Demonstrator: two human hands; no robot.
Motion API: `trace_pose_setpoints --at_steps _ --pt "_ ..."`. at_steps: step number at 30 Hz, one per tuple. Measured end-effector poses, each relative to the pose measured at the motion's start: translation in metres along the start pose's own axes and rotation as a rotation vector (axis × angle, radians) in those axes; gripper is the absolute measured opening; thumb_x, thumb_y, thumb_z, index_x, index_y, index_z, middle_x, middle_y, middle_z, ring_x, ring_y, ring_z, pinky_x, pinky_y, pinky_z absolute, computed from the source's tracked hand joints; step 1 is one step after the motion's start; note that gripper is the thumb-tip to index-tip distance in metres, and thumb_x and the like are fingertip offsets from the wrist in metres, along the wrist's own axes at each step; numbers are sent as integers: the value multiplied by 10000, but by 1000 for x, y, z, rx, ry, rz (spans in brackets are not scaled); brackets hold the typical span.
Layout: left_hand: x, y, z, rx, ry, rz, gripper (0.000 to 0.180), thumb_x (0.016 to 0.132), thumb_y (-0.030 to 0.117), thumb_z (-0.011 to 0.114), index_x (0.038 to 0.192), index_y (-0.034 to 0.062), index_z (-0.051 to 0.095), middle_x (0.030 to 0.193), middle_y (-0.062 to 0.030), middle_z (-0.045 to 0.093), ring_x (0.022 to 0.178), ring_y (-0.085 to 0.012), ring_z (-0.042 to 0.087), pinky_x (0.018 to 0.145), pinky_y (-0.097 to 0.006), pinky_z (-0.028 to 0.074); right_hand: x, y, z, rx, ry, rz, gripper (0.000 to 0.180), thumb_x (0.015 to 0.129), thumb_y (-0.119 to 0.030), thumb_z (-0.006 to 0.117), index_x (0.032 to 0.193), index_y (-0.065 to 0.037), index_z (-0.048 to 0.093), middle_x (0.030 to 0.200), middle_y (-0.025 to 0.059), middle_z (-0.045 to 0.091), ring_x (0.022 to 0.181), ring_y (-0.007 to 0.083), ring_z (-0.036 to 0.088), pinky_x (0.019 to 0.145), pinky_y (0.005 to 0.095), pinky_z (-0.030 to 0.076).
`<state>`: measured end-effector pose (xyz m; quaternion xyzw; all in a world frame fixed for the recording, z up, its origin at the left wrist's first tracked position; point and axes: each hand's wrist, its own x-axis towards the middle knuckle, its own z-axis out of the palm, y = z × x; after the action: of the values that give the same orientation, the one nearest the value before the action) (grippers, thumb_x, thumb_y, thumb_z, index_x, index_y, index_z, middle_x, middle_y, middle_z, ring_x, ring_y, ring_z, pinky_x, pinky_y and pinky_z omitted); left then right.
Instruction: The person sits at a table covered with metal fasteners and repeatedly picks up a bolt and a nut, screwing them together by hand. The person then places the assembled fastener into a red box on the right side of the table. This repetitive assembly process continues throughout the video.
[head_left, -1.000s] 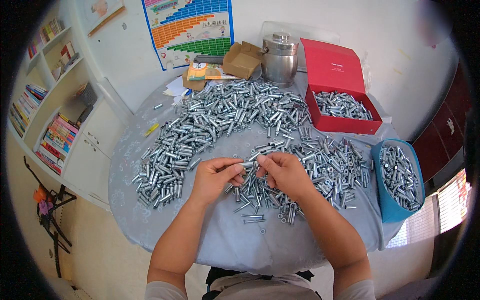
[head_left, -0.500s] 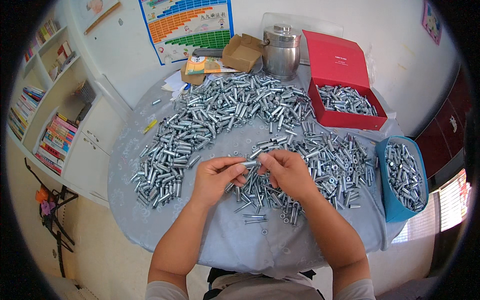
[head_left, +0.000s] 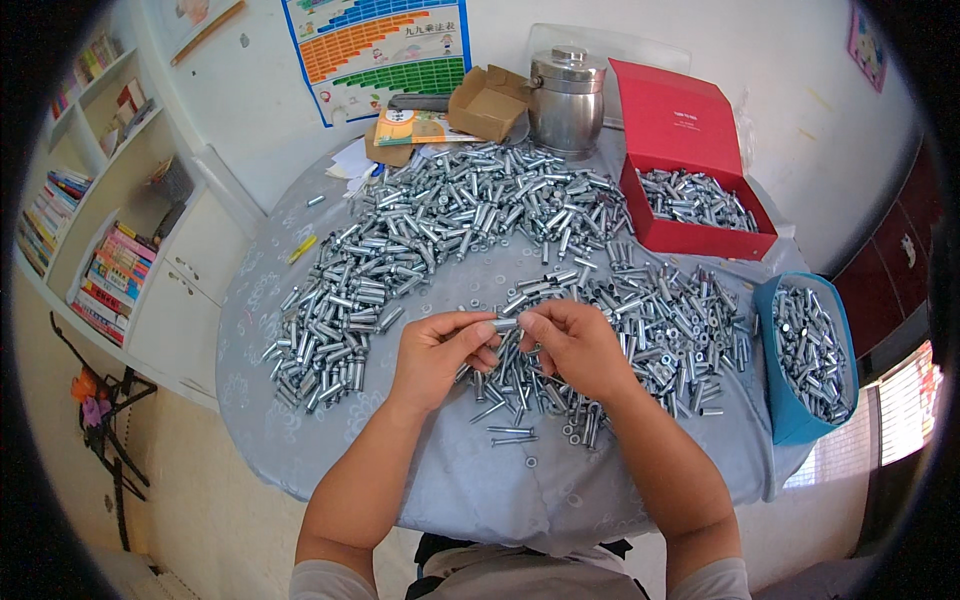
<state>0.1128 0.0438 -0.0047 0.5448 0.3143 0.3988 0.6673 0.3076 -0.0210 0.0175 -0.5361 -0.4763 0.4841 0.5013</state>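
My left hand [head_left: 440, 352] and my right hand [head_left: 580, 350] meet above the table, their fingertips pinched on opposite ends of a short silver expansion bolt [head_left: 504, 325]. It lies nearly level between them; the fingers cover both its ends. Beneath and to the right of my hands spreads a loose pile of metal sleeves, long thin bolts and nuts [head_left: 665, 345]. A larger curved heap of silver expansion bolts [head_left: 430, 225] runs from the left round to the back. Two loose bolts [head_left: 512, 436] and a washer [head_left: 531, 462] lie close to my right forearm.
A red lidded box [head_left: 690, 235] and a teal bin [head_left: 797, 400], both holding metal pieces, stand to the right. Along the back are a steel canister [head_left: 566, 105], a cardboard box [head_left: 488, 103] and booklets [head_left: 415, 127]. A yellow tool [head_left: 302, 249] lies at left on the grey tablecloth [head_left: 260, 420].
The expansion bolt has come more level between my fingertips, and my right fingers have shifted slightly on its end. The view has moved a little; the piles look the same.
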Motion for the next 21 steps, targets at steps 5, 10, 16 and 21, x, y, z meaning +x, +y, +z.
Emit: trace_pose_setpoints --at_steps 5,10,16,21 --pt "0 -2 1 -17 6 11 222 937 100 665 1108 -38 691 858 -110 706 668 -158 674 587 -267 569 -5 -4 8 59 116 -109 201 932 -76 661 1116 8 654 820 26 658 607 56 558 520 218 452" --pt "0 -5 1 -2 16 32 227 940 120 671 1099 -40 694 844 -98 696 634 -139 642 565 -258 545 -1 5 0 5 47 -97 170 903 -39 687 1067 3 668 858 31 653 622 55 557 534 221 456" --pt "-1 -5 3 -22 82 -34 302 958 262 677 883 -30 695 718 -59 655 547 -103 592 485 -239 482 -5 4 3 -321 142 -372 191 852 7 692 1040 -22 673 910 86 672 683 160 612 617 285 495" --pt "-1 0 6 4 142 -114 393 957 367 657 763 24 650 583 -20 575 414 -106 493 372 -247 372 -4 5 3 -457 164 -640 227 816 69 687 1015 -40 690 986 88 681 749 143 626 632 253 488"
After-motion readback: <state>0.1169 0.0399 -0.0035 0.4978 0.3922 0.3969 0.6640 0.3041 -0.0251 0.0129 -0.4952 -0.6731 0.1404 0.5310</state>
